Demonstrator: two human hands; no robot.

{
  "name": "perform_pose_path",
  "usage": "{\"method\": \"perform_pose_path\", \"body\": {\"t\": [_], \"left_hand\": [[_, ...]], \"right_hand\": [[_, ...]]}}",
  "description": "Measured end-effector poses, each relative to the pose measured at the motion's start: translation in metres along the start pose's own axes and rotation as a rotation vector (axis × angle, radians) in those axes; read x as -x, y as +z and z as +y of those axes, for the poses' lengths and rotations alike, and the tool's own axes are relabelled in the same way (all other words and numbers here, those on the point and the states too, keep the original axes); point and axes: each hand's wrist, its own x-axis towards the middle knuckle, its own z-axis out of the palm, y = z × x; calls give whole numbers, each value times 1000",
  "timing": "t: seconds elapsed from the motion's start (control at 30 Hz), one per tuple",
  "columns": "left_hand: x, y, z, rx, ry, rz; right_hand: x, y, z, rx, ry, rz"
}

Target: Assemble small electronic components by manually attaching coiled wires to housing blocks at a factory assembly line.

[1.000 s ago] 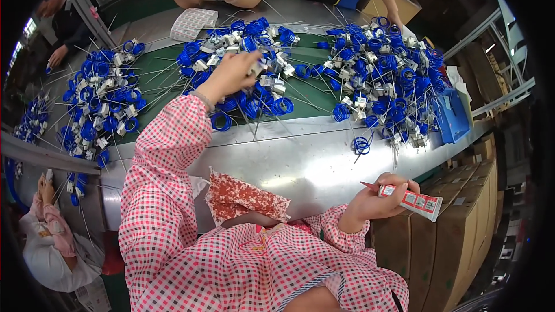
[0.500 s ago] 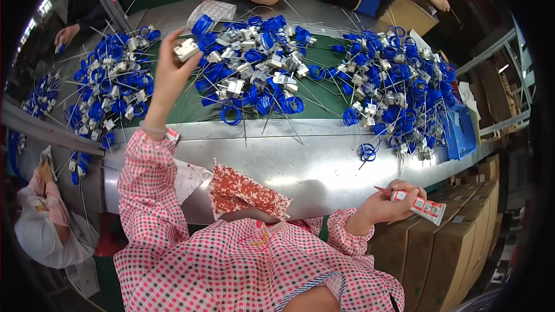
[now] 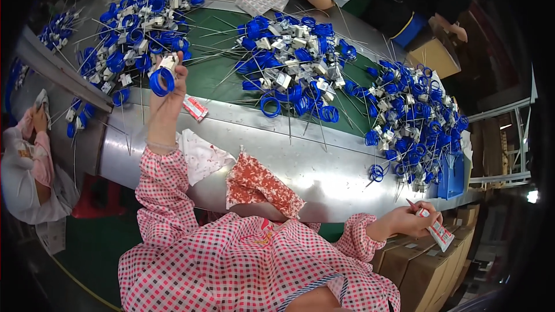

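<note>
My left hand (image 3: 169, 104) is raised over the table's left side, its fingers closed around a small white block (image 3: 167, 62) with a coiled blue tube (image 3: 162, 82) hanging on its near side. Just behind it lies the left heap of similar blue-coiled parts (image 3: 132, 34). At the front right, off the table edge, my right hand (image 3: 406, 220) grips a squeeze tube (image 3: 441, 236) of white and red. Its pointed red nozzle (image 3: 412, 204) sticks out toward the table; my fingers hide its middle.
More heaps of parts with thin metal rods sit mid-table (image 3: 292, 60) and right (image 3: 413, 115). A second tube (image 3: 195, 108), a white cloth (image 3: 202, 155) and a red-stained cloth (image 3: 260, 184) lie near me. A blue bin (image 3: 450, 176) and cardboard boxes (image 3: 428, 274) are right; co-workers sit around.
The view has swung left. My left hand has come lower and nearer with the white block, now turned so its blue coil faces me. My right hand still grips the tube, now tilted more steeply.
</note>
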Motion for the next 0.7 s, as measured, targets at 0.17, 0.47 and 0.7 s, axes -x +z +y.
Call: {"method": "perform_pose_path", "body": {"t": [0.17,0.47,0.7], "left_hand": [[-15,-20,-18,67,-178,-80],[26,51,-154,-424,-331,-279],[86,98,-251,-583,-477,-506]], "right_hand": [[9,7,-3,364,-391,-153],[35,37,-52,-381,-71,-112],[42,36,-93,-1067,191,-20]]}}
